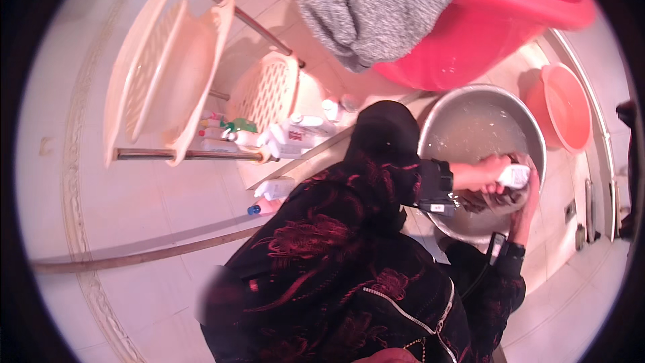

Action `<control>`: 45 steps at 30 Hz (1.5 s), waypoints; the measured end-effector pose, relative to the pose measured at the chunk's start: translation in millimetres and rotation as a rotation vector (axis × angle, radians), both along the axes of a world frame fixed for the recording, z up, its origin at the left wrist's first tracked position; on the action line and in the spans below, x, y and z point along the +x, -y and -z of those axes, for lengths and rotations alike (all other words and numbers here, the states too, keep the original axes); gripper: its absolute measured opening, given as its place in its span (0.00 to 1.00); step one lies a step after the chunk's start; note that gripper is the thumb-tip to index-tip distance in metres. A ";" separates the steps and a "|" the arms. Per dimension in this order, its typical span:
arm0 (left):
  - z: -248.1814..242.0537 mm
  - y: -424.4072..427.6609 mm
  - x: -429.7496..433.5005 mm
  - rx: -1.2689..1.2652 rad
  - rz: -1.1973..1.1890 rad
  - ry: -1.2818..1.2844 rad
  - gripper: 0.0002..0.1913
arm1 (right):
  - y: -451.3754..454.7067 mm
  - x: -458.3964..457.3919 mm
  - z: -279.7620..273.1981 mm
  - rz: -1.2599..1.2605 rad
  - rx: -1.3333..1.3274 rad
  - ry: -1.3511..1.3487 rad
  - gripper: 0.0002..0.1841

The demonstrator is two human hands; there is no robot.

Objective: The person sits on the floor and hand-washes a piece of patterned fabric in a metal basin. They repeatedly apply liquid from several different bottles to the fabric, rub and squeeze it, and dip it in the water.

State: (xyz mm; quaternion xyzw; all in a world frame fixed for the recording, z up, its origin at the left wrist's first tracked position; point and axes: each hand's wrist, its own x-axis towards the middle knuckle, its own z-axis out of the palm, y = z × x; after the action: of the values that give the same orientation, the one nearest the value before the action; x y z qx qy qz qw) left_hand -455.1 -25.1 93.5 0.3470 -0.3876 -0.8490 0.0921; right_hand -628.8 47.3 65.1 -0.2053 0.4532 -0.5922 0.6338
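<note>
My left hand (490, 173) reaches over a metal basin (537, 126) of cloudy water, its fingers curled around a small white object (514, 176) that bears print. What exactly that object is, I cannot tell. Wet brownish cloth (504, 203) is bunched beneath it, partly in the water. On the basin's near right side, my right hand (525, 206) grips the cloth's outer edge, its fingertips partly hidden. Each wrist wears a black band with a small box on it.
A large red tub (453, 55) with grey fabric (378, 5) over its rim stands beyond. Right of the basin is an orange-pink bucket (564, 106). A toppled cream plastic rack (201, 75), several bottles (287, 136) and a hose (151, 257) lie to the left.
</note>
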 end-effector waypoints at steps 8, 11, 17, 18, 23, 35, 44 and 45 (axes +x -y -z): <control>-10.0 19.0 10.6 0.173 0.113 -0.130 0.26 | -5.1 -0.3 -20.7 0.145 -0.046 -0.093 0.21; -21.0 22.0 11.5 0.078 0.088 -0.017 0.25 | -4.9 -4.1 -27.5 0.214 -0.128 -0.009 0.21; -29.3 26.6 24.8 -0.141 0.098 -0.071 0.19 | -7.0 -0.9 -49.2 0.226 -0.167 -0.086 0.23; -29.1 26.2 24.2 -0.167 0.098 -0.060 0.19 | -7.6 -0.9 -50.1 0.233 -0.169 -0.099 0.23; -32.6 23.6 20.0 -0.170 0.051 -0.057 0.19 | -9.4 -1.8 -44.9 0.311 -0.175 -0.132 0.22; -45.4 1.1 18.9 -0.203 -0.091 -0.225 0.17 | -16.8 -3.3 -42.6 0.365 -0.275 0.106 0.22; -36.9 -8.6 17.8 -0.219 -0.213 -0.286 0.14 | -15.5 -5.3 -54.0 0.304 -0.305 -0.015 0.26; -35.9 -8.8 17.5 -0.213 -0.221 -0.291 0.14 | -15.4 -5.2 -54.1 0.315 -0.302 -0.018 0.26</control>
State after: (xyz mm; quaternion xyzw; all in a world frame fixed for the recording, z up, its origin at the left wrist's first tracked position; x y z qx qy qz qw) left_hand -437.6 -16.3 129.4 0.2495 -0.4173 -0.8291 0.2760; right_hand -633.9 62.7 119.2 -0.2301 0.3916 -0.7431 0.4915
